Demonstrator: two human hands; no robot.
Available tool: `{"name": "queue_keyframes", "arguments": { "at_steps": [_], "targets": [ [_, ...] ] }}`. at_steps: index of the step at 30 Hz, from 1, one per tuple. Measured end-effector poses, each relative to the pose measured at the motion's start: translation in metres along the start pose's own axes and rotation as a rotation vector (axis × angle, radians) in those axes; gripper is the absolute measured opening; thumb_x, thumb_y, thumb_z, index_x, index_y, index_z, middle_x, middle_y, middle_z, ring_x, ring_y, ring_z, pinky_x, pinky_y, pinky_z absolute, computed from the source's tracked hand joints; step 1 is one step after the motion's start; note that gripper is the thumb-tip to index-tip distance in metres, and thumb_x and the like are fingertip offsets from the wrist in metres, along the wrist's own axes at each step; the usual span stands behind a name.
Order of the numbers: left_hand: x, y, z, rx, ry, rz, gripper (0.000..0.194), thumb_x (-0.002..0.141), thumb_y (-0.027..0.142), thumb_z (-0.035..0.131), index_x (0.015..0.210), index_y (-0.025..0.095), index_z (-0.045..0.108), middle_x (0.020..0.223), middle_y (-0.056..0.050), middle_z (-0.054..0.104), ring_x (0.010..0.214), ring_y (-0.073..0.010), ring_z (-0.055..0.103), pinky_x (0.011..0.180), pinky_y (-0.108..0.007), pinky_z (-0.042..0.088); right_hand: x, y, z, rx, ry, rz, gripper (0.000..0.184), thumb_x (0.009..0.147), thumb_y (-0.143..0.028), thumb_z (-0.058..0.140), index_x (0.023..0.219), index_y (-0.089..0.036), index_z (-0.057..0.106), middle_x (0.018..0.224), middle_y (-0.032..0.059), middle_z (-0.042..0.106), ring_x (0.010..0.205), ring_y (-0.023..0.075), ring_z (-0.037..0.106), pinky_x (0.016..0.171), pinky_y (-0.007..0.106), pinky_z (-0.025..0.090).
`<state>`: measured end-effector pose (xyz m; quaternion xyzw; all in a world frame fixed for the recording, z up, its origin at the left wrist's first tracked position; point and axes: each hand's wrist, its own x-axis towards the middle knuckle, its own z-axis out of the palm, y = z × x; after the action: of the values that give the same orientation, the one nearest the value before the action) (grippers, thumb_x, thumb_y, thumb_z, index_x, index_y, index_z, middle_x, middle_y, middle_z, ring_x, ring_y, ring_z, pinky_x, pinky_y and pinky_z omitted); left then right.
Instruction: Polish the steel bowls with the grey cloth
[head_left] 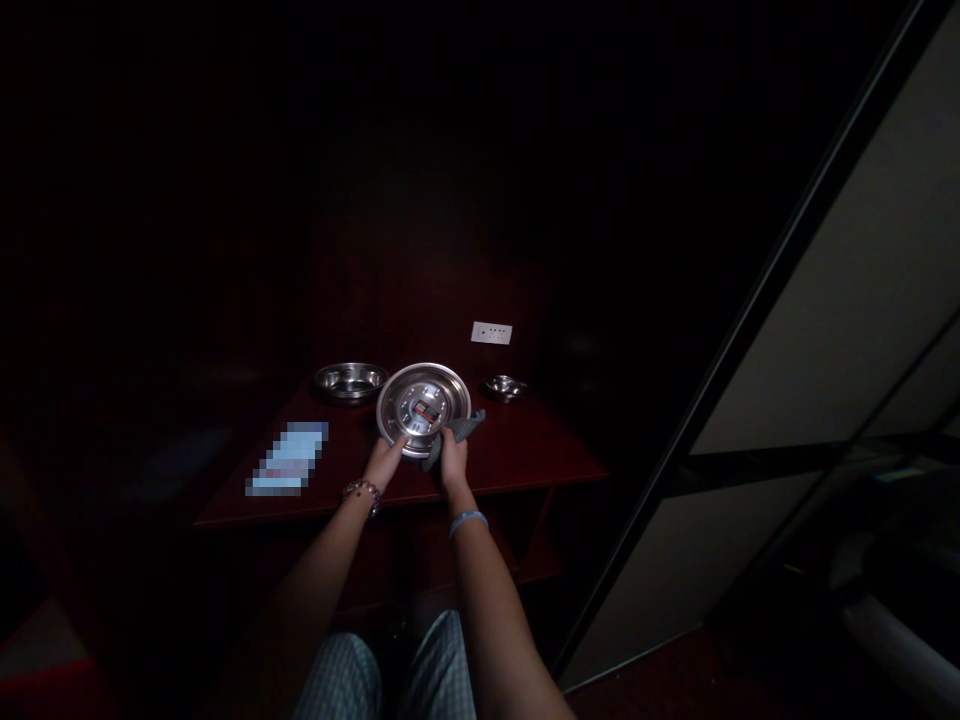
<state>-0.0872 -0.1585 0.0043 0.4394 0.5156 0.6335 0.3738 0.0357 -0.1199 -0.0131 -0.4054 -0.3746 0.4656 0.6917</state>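
Observation:
A round stainless steel basin (405, 395) with a dark and red label on its bottom is held up at a tilt, its inside facing me. My left hand (385, 462) grips the lower left of its rim, thumb on the inner side. At the lower right, my right hand (453, 462) is closed on a grey cloth (469, 427) and the basin's rim; how its fingers lie behind is hidden. Behind and to the left stands another steel basin (350, 383). A smaller steel bowl (505, 388) sits to the right at the back.
All this is at a dark red wooden desk (525, 445). A pixelated flat pale item (289, 460) lies near its left front. A white socket plate (492, 333) is on the back wall. A pale panel partition (825, 300) rises at the right. The surroundings are very dark.

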Motion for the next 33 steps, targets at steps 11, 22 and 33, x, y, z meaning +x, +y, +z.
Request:
{"name": "queue_keyframes", "arguments": {
  "at_steps": [11, 22, 33],
  "targets": [
    [0.0011, -0.0042, -0.0002, -0.027, -0.009, 0.011, 0.037, 0.087, 0.027, 0.065, 0.119, 0.011, 0.075, 0.132, -0.017, 0.077, 0.132, -0.0302, 0.069, 0.118, -0.043, 0.047, -0.0010, -0.0001, 0.0005, -0.020, 0.016, 0.002, 0.019, 0.078, -0.031, 0.067, 0.086, -0.017, 0.076, 0.082, 0.0034, 0.081, 0.083, 0.0211, 0.074, 0.075, 0.026, 0.054],
    [0.0020, -0.0058, -0.0002, -0.028, 0.000, 0.033, 0.038, 0.086, 0.031, 0.067, 0.118, 0.013, 0.075, 0.129, -0.016, 0.079, 0.132, -0.0310, 0.069, 0.117, -0.043, 0.048, -0.0013, -0.0003, 0.0008, -0.022, 0.019, -0.013, 0.018, 0.075, -0.033, 0.069, 0.081, -0.018, 0.075, 0.077, 0.0038, 0.080, 0.080, 0.0219, 0.073, 0.071, 0.026, 0.054],
    [0.0053, -0.0093, 0.0002, -0.037, -0.018, 0.005, 0.033, 0.085, 0.029, 0.066, 0.113, 0.014, 0.076, 0.129, -0.016, 0.078, 0.130, -0.0309, 0.070, 0.118, -0.044, 0.047, 0.0042, 0.0066, 0.0016, 0.085, 0.062, 0.006, 0.033, 0.079, -0.038, 0.066, 0.101, -0.016, 0.074, 0.094, 0.0065, 0.082, 0.092, 0.0234, 0.075, 0.083, 0.030, 0.058]
  ]
}}
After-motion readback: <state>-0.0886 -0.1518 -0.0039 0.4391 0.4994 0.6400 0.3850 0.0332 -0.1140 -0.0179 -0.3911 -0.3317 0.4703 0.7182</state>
